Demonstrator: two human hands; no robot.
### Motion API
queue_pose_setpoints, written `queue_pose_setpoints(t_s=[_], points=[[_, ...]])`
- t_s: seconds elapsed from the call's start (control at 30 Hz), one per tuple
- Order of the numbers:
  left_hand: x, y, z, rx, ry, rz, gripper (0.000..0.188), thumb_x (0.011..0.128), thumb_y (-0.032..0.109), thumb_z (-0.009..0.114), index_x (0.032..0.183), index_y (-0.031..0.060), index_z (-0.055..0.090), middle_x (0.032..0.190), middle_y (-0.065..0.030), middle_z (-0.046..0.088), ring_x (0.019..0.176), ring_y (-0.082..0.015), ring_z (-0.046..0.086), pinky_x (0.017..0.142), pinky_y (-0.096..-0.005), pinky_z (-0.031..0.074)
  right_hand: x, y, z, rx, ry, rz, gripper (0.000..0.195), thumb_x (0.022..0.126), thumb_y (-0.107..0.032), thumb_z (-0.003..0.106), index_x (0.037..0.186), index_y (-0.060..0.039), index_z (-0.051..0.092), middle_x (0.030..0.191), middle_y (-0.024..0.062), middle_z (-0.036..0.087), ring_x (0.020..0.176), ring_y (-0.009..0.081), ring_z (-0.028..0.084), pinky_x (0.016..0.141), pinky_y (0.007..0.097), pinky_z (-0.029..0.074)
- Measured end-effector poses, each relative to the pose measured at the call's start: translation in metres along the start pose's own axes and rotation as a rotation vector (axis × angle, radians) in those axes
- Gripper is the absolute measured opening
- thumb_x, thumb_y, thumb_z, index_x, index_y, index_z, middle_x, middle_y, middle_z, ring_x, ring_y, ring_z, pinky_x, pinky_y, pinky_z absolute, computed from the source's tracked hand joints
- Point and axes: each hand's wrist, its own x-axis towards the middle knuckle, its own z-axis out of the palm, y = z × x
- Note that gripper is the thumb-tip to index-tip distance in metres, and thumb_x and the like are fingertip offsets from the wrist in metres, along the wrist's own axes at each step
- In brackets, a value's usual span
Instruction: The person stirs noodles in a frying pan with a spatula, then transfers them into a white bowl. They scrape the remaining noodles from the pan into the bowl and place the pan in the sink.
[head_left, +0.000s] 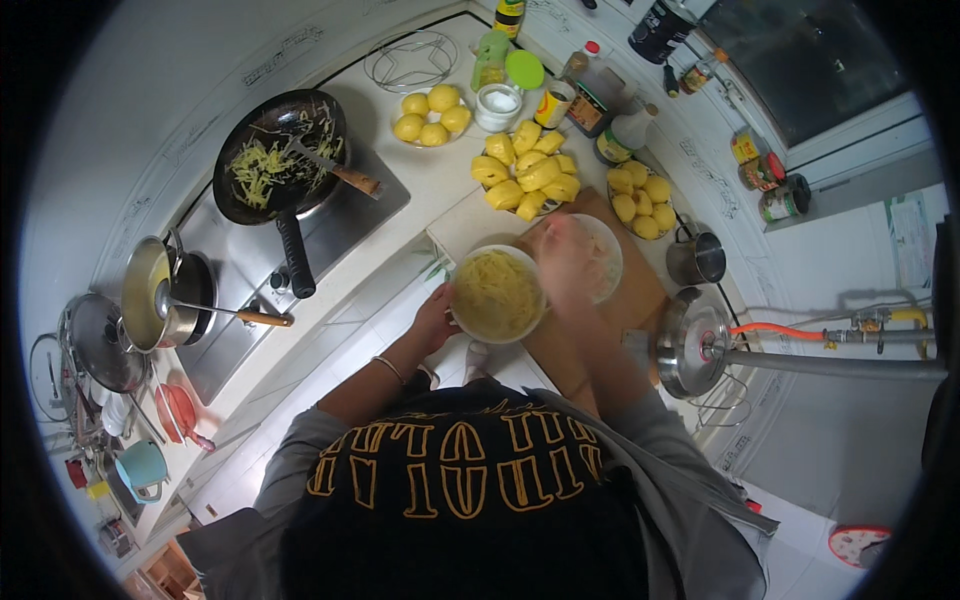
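Observation:
My left hand (436, 321) grips the rim of a round bowl of pale yellow shreds in liquid (498, 294), held before my body. Blurred by motion, my right hand (564, 259) is over a second, pale bowl (604, 259) that stands on a wooden cutting board (637, 300); its fingers and anything in them cannot be made out. Just beyond the bowls, a plate is heaped with peeled yellow pieces (529, 171). A black wok (281, 161) on the hob holds yellow-green shreds and a wooden-handled spatula (337, 169).
At left, a steel pot (146, 296) with a ladle (225, 309) stands on the hob (337, 225). Plates of round yellow pieces (433, 114) (642, 201), a white jar (498, 105) and sauce bottles (626, 135) line the counter. A steel cup (696, 256) and a round steel lid (686, 343) are at right.

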Motion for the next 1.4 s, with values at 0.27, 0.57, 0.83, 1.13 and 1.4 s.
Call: queue_pose_setpoints(t_s=[0.27,0.57,0.83,1.13,1.4], points=[[-0.002,0.009,0.012,0.138,-0.056,0.0,0.045,0.099,0.042,0.042,0.137,0.0195,0.033,0.13,-0.0066,0.046,0.114,-0.0274,0.05,0.09,-0.0531,0.046,-0.057,0.261,-0.026,0.696,-0.064,0.78,0.033,0.087,-0.009,0.049,0.117,0.0043,0.052,0.102,0.0177,0.063,0.082,0.0255,0.064,0.069,0.0391,0.055],[-0.024,0.011,0.024,0.152,-0.009,-0.015,0.048,0.099,0.042,0.042,0.138,0.0168,0.032,0.134,-0.0115,0.041,0.121,-0.0308,0.047,0.094,-0.0545,0.046,-0.054,0.187,-0.039,0.427,0.183,0.572,0.028,0.088,-0.006,0.049,0.111,0.0056,0.058,0.095,0.0137,0.065,0.08,0.0207,0.064,0.072,0.0292,0.05],[-0.015,0.012,0.069,0.71,-0.337,0.265,0.071,0.074,0.022,0.074,0.137,0.0091,0.041,0.14,-0.0113,0.039,0.126,-0.0294,0.04,0.105,-0.0404,0.035,-0.072,0.303,-0.093,0.548,0.275,0.692,0.031,0.088,-0.019,0.057,0.11,0.0009,0.061,0.093,0.0087,0.065,0.075,0.0145,0.059,0.068,0.0289,0.048],[0.061,-0.022,0.043,1.357,-0.364,0.541,0.068,0.076,0.03,0.07,0.136,0.0134,0.045,0.135,-0.0155,0.044,0.118,-0.0307,0.045,0.097,-0.0428,0.042,-0.002,0.003,-0.063,-0.145,0.063,-0.281,0.032,0.087,-0.016,0.059,0.115,-0.0004,0.056,0.106,0.0183,0.056,0.099,0.0379,0.055,0.086,0.044,0.045],[-0.045,0.026,-0.07,-0.516,-0.163,0.156,0.061,0.093,0.057,0.043,0.124,0.0048,0.05,0.104,-0.0127,0.063,0.089,-0.0267,0.063,0.085,-0.0381,0.051,0.074,-0.204,0.164,-0.27,-0.544,-0.482,0.059,0.085,-0.023,0.059,0.138,-0.0095,0.035,0.11,0.0241,0.058,0.102,0.0398,0.059,0.087,0.0469,0.048]])
